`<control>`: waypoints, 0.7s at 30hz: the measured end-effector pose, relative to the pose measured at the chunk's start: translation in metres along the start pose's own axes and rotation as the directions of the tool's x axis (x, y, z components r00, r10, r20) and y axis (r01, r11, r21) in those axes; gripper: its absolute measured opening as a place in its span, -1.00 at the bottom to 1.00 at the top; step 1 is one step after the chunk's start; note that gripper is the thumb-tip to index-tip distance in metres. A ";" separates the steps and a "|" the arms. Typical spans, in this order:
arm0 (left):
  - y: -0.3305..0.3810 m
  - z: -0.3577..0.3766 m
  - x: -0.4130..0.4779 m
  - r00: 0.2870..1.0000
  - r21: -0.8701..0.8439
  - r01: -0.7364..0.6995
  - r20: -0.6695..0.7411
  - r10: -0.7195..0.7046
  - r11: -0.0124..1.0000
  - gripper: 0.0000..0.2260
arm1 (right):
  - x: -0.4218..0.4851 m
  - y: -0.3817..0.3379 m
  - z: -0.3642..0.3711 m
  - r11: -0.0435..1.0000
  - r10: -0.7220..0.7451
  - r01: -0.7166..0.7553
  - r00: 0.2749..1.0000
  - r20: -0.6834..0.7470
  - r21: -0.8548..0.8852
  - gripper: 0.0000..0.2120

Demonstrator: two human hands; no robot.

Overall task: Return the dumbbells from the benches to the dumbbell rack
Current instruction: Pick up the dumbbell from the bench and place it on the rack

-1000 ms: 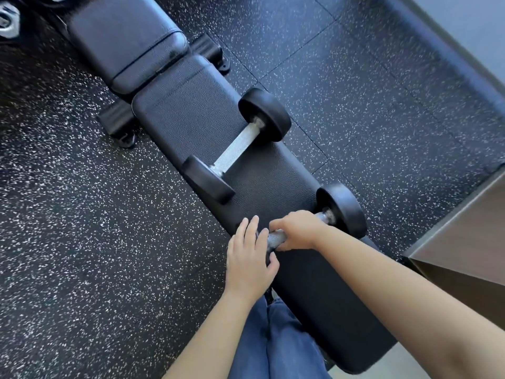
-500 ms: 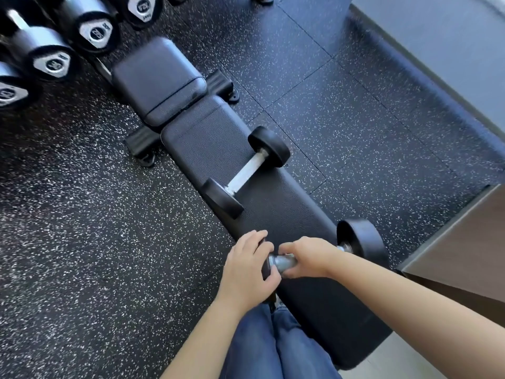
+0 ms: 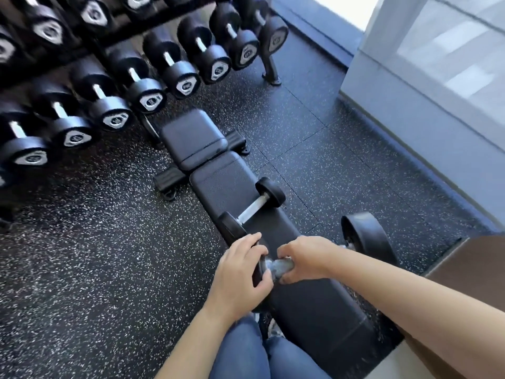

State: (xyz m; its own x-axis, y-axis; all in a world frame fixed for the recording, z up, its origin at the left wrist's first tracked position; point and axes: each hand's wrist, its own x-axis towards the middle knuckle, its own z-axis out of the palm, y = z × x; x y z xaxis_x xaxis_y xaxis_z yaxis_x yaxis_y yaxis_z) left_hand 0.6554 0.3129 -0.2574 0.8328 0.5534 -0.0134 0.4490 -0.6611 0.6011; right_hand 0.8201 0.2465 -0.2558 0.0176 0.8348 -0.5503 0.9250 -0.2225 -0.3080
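A black dumbbell (image 3: 366,236) with a grey handle is raised over the near part of the black bench (image 3: 322,310). My right hand (image 3: 303,259) grips its handle. My left hand (image 3: 240,274) cups its near end plate, fingers curled over the rim; that plate is mostly hidden. A second dumbbell (image 3: 252,207) lies crosswise on the bench, just beyond my hands. The dumbbell rack (image 3: 269,64) stands at the far left, filled with several black dumbbells.
Speckled black rubber floor (image 3: 95,255) surrounds the bench. A pale wall and window (image 3: 437,77) run along the right. A brown box-like surface (image 3: 470,269) sits at the right edge. My legs in blue jeans (image 3: 246,351) are by the bench's near end.
The view has tilted up, bringing the rack into sight. The gripped dumbbell has risen off the bench toward me; both hands kept their hold.
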 end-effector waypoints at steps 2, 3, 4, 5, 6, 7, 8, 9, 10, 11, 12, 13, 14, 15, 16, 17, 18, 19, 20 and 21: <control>0.008 -0.017 -0.006 1.000 0.031 -0.005 -0.023 0.006 1.000 -0.69 | -0.008 -0.012 -0.013 1.000 -0.012 0.012 1.000 -0.003 -0.005 -0.67; 0.010 -0.024 -0.009 1.000 0.042 -0.006 -0.030 0.007 0.999 -0.69 | -0.010 -0.018 -0.018 1.000 -0.015 0.015 1.000 -0.004 -0.004 -0.68; 0.010 -0.032 -0.011 0.999 0.051 -0.008 -0.039 0.010 0.999 -0.69 | -0.012 -0.025 -0.022 1.000 -0.015 0.015 1.000 0.000 -0.004 -0.71; 0.008 -0.039 -0.014 0.999 0.062 -0.010 -0.046 0.013 0.998 -0.69 | -0.012 -0.033 -0.027 1.000 -0.014 0.014 1.000 0.016 -0.004 -0.72; 0.006 -0.046 -0.018 0.999 0.071 -0.010 -0.046 0.014 0.997 -0.69 | -0.012 -0.042 -0.030 1.000 -0.014 0.014 0.999 0.047 -0.006 -0.73; 0.002 -0.052 -0.021 0.999 0.075 -0.011 -0.041 0.014 0.997 -0.68 | -0.010 -0.051 -0.032 1.000 -0.017 0.018 0.996 0.086 -0.009 -0.73; -0.003 -0.059 -0.025 0.999 0.075 -0.013 -0.037 0.016 0.997 -0.68 | -0.007 -0.060 -0.034 1.000 -0.019 0.021 0.991 0.130 -0.015 -0.73; -0.009 -0.065 -0.029 0.999 0.077 -0.018 -0.039 0.021 0.997 -0.67 | -0.003 -0.070 -0.036 0.999 -0.019 0.024 0.985 0.171 -0.024 -0.73; -0.017 -0.072 -0.033 0.999 0.080 -0.022 -0.040 0.025 0.997 -0.67 | 0.001 -0.081 -0.038 0.999 -0.015 0.022 0.978 0.208 -0.029 -0.72; -0.026 -0.078 -0.037 0.999 0.084 -0.022 -0.038 0.025 0.996 -0.66 | 0.006 -0.091 -0.041 0.999 -0.010 0.019 0.971 0.238 -0.036 -0.72; -0.036 -0.084 -0.042 0.999 0.087 -0.018 -0.035 0.021 0.996 -0.66 | 0.012 -0.102 -0.043 0.999 -0.005 0.018 0.965 0.264 -0.046 -0.70; -0.047 -0.091 -0.047 0.999 0.086 -0.013 -0.033 0.016 0.996 -0.67 | 0.019 -0.114 -0.045 0.998 -0.008 0.024 0.959 0.282 -0.053 -0.70; -0.059 -0.098 -0.052 0.999 0.078 -0.006 -0.033 0.009 0.997 -0.69 | 0.026 -0.126 -0.047 0.998 -0.014 0.031 0.956 0.294 -0.052 -0.70; -0.072 -0.106 -0.056 0.999 0.066 0.003 -0.040 -0.001 0.998 -0.70 | 0.035 -0.139 -0.050 0.998 -0.019 0.036 0.952 0.307 -0.050 -0.71; -0.084 -0.114 -0.060 0.999 0.054 0.015 -0.050 -0.012 0.998 -0.72 | 0.045 -0.154 -0.052 0.998 -0.013 0.034 0.945 0.328 -0.059 -0.72; -0.097 -0.124 -0.064 0.998 0.044 0.028 -0.059 -0.026 0.999 -0.72 | 0.055 -0.169 -0.055 0.996 -0.001 0.031 0.937 0.349 -0.079 -0.73; -0.110 -0.134 -0.068 0.997 0.035 0.042 -0.069 -0.040 0.998 -0.72 | 0.067 -0.184 -0.058 0.995 0.009 0.029 0.932 0.361 -0.100 -0.72; -0.124 -0.146 -0.071 0.996 0.027 0.052 -0.079 -0.050 0.998 -0.73 | 0.079 -0.200 -0.062 0.993 0.015 0.028 0.932 0.361 -0.114 -0.71; -0.138 -0.159 -0.074 0.995 0.020 0.059 -0.087 -0.057 0.998 -0.72 | 0.091 -0.217 -0.067 0.992 0.020 0.025 0.935 0.355 -0.121 -0.68; -0.152 -0.173 -0.076 0.993 0.018 0.066 -0.095 -0.064 0.998 -0.72 | 0.102 -0.232 -0.073 0.992 0.018 0.028 0.938 0.347 -0.126 -0.66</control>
State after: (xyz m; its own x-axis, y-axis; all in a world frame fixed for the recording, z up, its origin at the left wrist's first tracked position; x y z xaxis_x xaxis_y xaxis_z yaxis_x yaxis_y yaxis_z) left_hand 0.4678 0.4587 -0.2094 0.7677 0.6403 0.0243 0.5088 -0.6322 0.5844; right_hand 0.6347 0.4198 -0.1834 -0.0988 0.6042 -0.7907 0.9656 -0.1337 -0.2229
